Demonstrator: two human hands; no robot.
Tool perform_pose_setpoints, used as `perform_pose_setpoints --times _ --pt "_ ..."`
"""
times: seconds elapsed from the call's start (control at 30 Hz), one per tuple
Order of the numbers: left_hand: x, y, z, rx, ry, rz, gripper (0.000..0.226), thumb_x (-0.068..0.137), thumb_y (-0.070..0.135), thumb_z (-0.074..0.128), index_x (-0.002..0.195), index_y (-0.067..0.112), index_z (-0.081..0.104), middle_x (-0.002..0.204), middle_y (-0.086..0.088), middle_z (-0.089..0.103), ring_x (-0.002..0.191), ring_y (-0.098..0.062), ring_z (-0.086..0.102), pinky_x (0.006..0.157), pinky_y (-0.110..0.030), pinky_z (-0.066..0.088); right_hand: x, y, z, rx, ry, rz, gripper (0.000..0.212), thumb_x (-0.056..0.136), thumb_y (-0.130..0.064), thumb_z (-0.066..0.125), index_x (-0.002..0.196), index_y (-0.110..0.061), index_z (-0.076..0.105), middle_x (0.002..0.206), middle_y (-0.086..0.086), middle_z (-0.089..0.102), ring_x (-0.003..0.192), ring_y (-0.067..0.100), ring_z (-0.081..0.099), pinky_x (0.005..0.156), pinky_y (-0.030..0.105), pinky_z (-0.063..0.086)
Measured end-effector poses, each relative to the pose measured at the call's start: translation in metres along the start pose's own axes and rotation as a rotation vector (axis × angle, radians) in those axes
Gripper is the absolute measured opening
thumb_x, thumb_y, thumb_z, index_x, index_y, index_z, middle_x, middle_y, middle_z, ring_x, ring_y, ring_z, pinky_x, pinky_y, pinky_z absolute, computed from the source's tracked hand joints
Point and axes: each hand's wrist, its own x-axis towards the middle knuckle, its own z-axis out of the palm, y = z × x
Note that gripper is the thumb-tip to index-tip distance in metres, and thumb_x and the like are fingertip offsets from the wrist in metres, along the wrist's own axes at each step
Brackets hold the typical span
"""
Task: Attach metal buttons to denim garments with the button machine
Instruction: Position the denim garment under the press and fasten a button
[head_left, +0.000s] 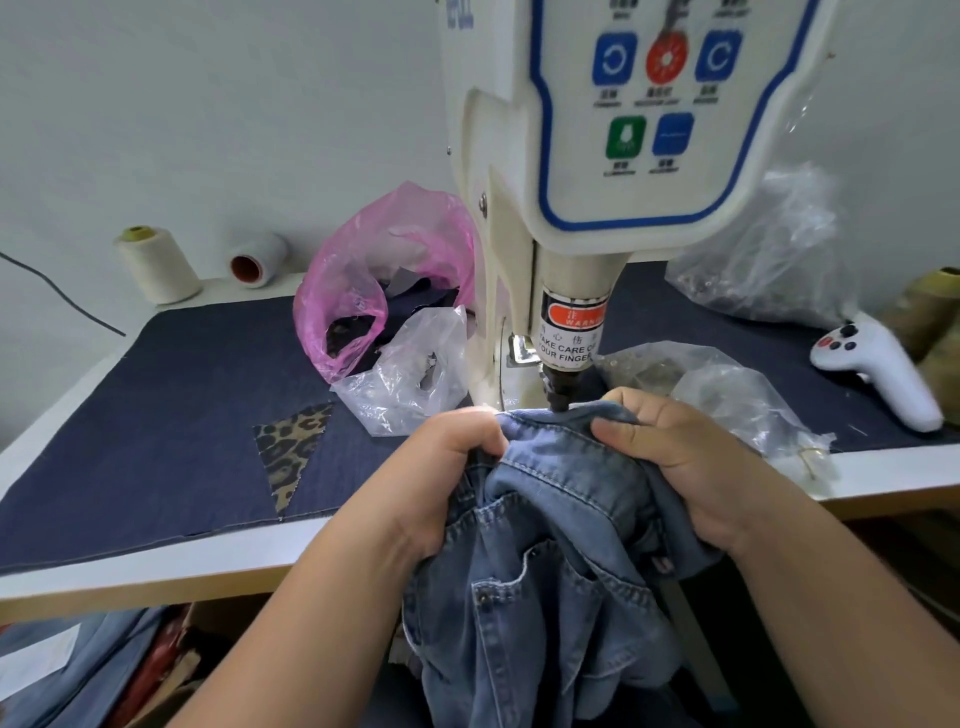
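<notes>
Gripping denim garment (550, 499), left hand (457, 467) and right hand (691, 462) fingers clamped, button machine (571, 332) label "TAKE CARE".

At frame centre, the left hand (457, 457) and right hand (691, 457) bunch the denim garment (550, 545) under the button machine (566, 291) head.
</notes>
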Motion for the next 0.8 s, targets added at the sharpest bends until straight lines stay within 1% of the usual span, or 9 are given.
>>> perform_pose_setpoints --times 0.07,0.13,0.23,0.37,0.43,0.53,0.6,0.67,0.8 --pt "0.000 -0.005 -0.005 -0.007 -0.059 -0.023 0.061 0.060 0.010 0.055 0.112 -0.020 0.051 0.105 -0.023 0.044 0.092 -0.040 0.038 0.082 -0.051 0.029 -0.001 0.004 -0.001 -0.015 -0.037 -0.025 0.022 0.068 -0.022 0.080 0.086 -0.012 0.071 0.082 0.016 0.067 0.072 0.020 0.066 0.061 0.028 0.056" --pt "-0.001 -0.005 -0.008 0.006 -0.108 -0.019 0.066 0.063 0.015 0.066 0.121 -0.015 0.055 0.106 -0.029 0.057 0.094 -0.041 0.053 0.090 -0.051 0.041 0.002 0.006 0.001 -0.033 -0.033 -0.053 0.015 0.069 -0.021 0.077 0.082 -0.015 0.071 0.080 0.014 0.067 0.070 0.019 0.065 0.060 0.027 0.054" --pt "0.001 0.000 -0.009 0.021 -0.218 0.001 0.048 0.076 0.006 0.067 0.123 -0.001 0.065 0.115 -0.027 0.067 0.101 -0.037 0.066 0.094 -0.045 0.052 0.010 0.005 0.005 -0.053 0.039 -0.082 0.015 0.072 -0.017 0.071 0.087 -0.013 0.071 0.089 0.020 0.069 0.081 0.025 0.066 0.070 0.033 0.056" --pt "0.015 0.005 -0.009 -0.013 -0.171 -0.010 0.045 0.074 0.001 0.066 0.120 -0.002 0.067 0.110 -0.028 0.070 0.092 -0.035 0.070 0.082 -0.038 0.060 0.020 0.001 0.009 -0.054 0.148 -0.122 0.012 0.086 -0.002 0.066 0.087 -0.011 0.074 0.095 0.020 0.075 0.085 0.027 0.071 0.072 0.033 0.059" --pt "0.021 0.008 -0.008 0.003 -0.095 0.018 0.045 0.074 -0.001 0.066 0.120 -0.001 0.067 0.107 -0.027 0.071 0.087 -0.032 0.072 0.074 -0.035 0.061 0.021 -0.002 0.006 -0.080 0.151 -0.147 0.007 0.086 -0.007 0.069 0.090 -0.011 0.072 0.092 0.018 0.075 0.081 0.027 0.071 0.068 0.032 0.058" --pt "0.027 0.011 -0.009 0.020 0.042 0.071 0.024 0.083 -0.006 0.063 0.104 0.002 0.071 0.094 -0.026 0.073 0.072 -0.029 0.072 0.062 -0.034 0.062 0.013 -0.005 -0.007 -0.162 -0.019 -0.108 0.046 0.062 -0.023 0.086 0.100 -0.005 0.068 0.087 0.018 0.073 0.072 0.025 0.068 0.063 0.031 0.057" --pt "0.029 0.012 -0.009 0.019 0.085 0.093 0.016 0.085 -0.008 0.062 0.089 0.004 0.073 0.082 -0.022 0.073 0.064 -0.027 0.072 0.055 -0.033 0.059 0.001 -0.007 -0.012 -0.239 -0.206 -0.005 0.057 0.056 -0.015 0.091 0.106 -0.003 0.068 0.094 0.021 0.074 0.076 0.026 0.072 0.062 0.029 0.058" --pt "0.030 0.011 -0.007 0.032 0.116 0.108 0.012 0.085 -0.007 0.064 0.087 0.005 0.069 0.076 -0.019 0.073 0.060 -0.026 0.071 0.052 -0.031 0.057 -0.007 -0.008 -0.014 -0.355 -0.328 0.059 0.045 0.060 -0.013 0.090 0.102 -0.011 0.072 0.096 0.019 0.075 0.079 0.024 0.073 0.061 0.028 0.058" --pt "0.031 0.011 -0.004 0.055 0.119 0.146 0.011 0.084 -0.004 0.067 0.088 0.005 0.065 0.073 -0.016 0.073 0.057 -0.022 0.070 0.050 -0.028 0.055 -0.008 -0.003 -0.013 -0.530 -0.171 -0.027 0.032 0.065 -0.036 0.083 0.094 -0.027 0.073 0.091 0.009 0.077 0.083 0.025 0.075 0.070 0.034 0.059"
